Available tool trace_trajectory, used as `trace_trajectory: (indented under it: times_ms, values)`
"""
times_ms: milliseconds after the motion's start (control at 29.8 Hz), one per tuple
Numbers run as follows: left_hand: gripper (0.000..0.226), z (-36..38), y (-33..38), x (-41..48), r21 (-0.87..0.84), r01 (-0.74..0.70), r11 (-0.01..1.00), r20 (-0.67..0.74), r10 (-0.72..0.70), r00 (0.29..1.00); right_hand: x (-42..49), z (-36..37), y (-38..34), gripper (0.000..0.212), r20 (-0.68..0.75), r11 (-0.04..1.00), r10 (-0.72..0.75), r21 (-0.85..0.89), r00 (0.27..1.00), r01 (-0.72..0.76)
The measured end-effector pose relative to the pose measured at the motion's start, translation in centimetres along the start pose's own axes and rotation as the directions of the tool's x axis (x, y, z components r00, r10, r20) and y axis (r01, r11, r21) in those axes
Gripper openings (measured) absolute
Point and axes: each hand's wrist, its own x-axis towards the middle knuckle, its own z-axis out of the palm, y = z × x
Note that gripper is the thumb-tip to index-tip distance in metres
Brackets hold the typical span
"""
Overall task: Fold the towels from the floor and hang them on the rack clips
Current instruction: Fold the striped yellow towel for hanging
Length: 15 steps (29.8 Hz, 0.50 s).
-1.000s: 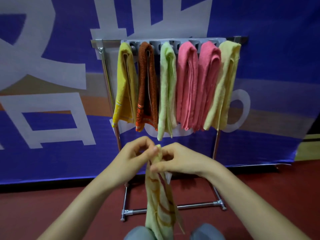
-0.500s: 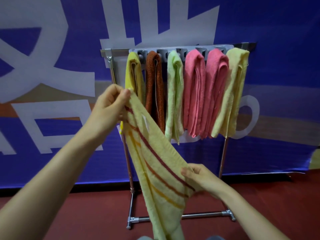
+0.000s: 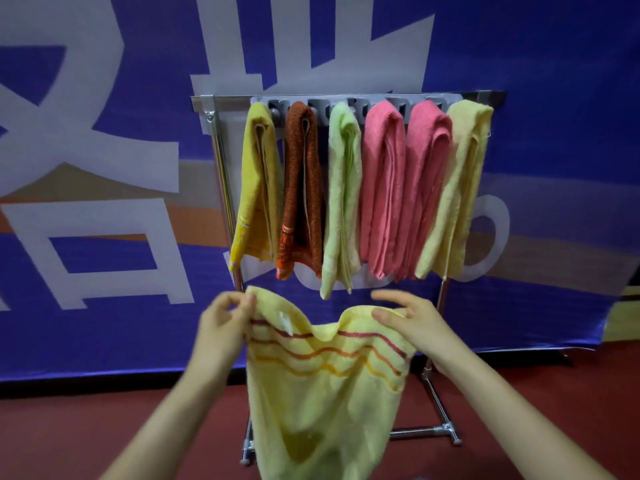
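- The rack [image 3: 221, 174] stands on the floor [image 3: 86, 427], just in front of the banner [image 3: 104, 202] that fills the back.
- Along the rack's top rail runs the clip strip [image 3: 320, 109], and six towels hang from it side by side, packed close, from the leftmost hanging towel [image 3: 258, 188] across to the rightmost hanging towel [image 3: 460, 188].
- Nearer the camera and below their lower ends, the held towel [image 3: 322, 393] hangs spread between two hands (its lower end runs out of view).
- The left hand [image 3: 221, 327] pinches its upper left corner, and the right hand [image 3: 412, 323] holds the upper right.
- The held towel hides the rack's middle, while the base bar [image 3: 419, 432] shows to its right.
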Motion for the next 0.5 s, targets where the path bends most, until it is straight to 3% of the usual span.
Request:
trace_trajectory:
  times_ms: [67, 168, 504]
  values:
    - [0.019, 1.9, -0.8, -1.2, -0.061, 0.059, 0.996, -0.020, -0.060, 0.998, 0.1, 0.4, -1.0, 0.022, 0.033, 0.999, -0.014, 0.032, 0.999, 0.013]
    - [0.017, 5.0, -0.9, -3.4, -0.169, 0.054, 0.984, 0.057, -0.045, 0.997, 0.1, 1.1, -2.4, 0.009, 0.006, 0.999, 0.014, 0.048, 1.000, -0.015]
    - [0.009, 8.5, -1.3, -6.3, -0.289, -0.006, 0.957, 0.105, 0.038, 0.994, -1.1, 2.1, -3.7, 0.037, 0.140, 0.929, 0.219, 0.273, 0.966, -0.250]
